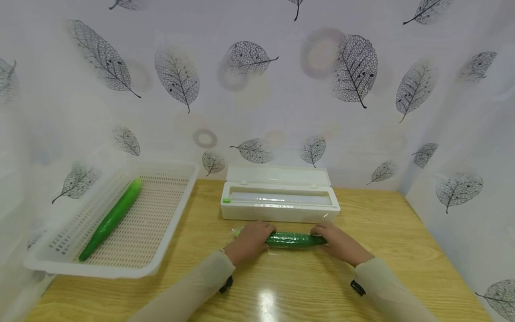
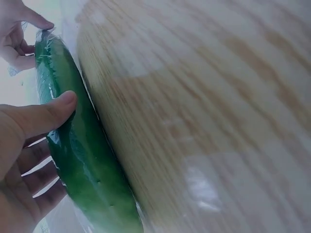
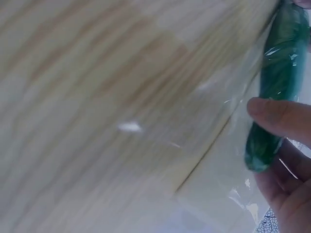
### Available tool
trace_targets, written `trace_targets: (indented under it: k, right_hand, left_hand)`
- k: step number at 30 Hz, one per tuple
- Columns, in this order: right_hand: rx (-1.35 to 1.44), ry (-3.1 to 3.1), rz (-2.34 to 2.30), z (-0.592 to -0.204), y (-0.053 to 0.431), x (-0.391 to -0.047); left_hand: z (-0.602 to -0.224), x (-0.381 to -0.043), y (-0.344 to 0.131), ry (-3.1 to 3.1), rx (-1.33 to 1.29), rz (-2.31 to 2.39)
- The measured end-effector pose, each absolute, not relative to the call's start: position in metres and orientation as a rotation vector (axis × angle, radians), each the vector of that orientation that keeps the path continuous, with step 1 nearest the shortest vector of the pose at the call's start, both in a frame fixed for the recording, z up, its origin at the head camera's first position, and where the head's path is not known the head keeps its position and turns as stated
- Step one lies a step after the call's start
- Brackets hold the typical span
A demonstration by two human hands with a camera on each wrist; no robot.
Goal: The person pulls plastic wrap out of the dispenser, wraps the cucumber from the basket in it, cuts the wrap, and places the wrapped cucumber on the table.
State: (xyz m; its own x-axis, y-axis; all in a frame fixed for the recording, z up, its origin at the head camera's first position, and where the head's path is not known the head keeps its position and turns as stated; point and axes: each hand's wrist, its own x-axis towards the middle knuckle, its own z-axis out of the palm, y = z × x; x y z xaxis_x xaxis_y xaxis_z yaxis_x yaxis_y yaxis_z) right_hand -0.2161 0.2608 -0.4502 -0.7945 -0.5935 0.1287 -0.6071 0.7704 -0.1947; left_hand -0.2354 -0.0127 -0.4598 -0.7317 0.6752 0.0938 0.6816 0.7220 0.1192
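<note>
A cucumber (image 1: 295, 240) with shiny clear film around it lies crosswise in front of the white box, both hands on it. Near its pale left end, my left hand (image 1: 250, 241) grips it; the left wrist view shows the thumb over the cucumber (image 2: 92, 160) and the fingers behind. My right hand (image 1: 339, 243) pinches the dark right end, with its thumb on the near side of the cucumber (image 3: 284, 63) in the right wrist view. Clear film (image 3: 209, 121) stretches from the cucumber over the tabletop. Whether the cucumber touches the table cannot be told.
The white cling film box (image 1: 277, 213) stands behind the hands, lid raised, with a film roll inside and a green slider at its left. A white plastic basket (image 1: 170, 232) on the left holds another cucumber (image 1: 110, 221). A leaf-patterned curtain (image 1: 265, 107) hangs behind the wooden table (image 1: 394, 223).
</note>
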Motion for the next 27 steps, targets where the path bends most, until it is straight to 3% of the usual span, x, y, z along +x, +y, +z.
trace_targets:
  k: [7, 15, 27]
  right_hand:
    - [0.964, -2.651, 0.094, -0.459, 0.267, -0.221]
    - [0.611, -2.879, 0.269, -0.46, 0.276, -0.213]
    - [0.646, -2.927, 0.377, -0.458, 0.285, -0.212]
  left_hand:
    - [-0.458, -0.237, -0.016, -2.899, -1.161, -0.38]
    - [-0.456, -0.237, -0.023, -2.859, -1.222, -0.467]
    - [-0.453, -0.241, -0.028, -2.851, -1.27, -0.524]
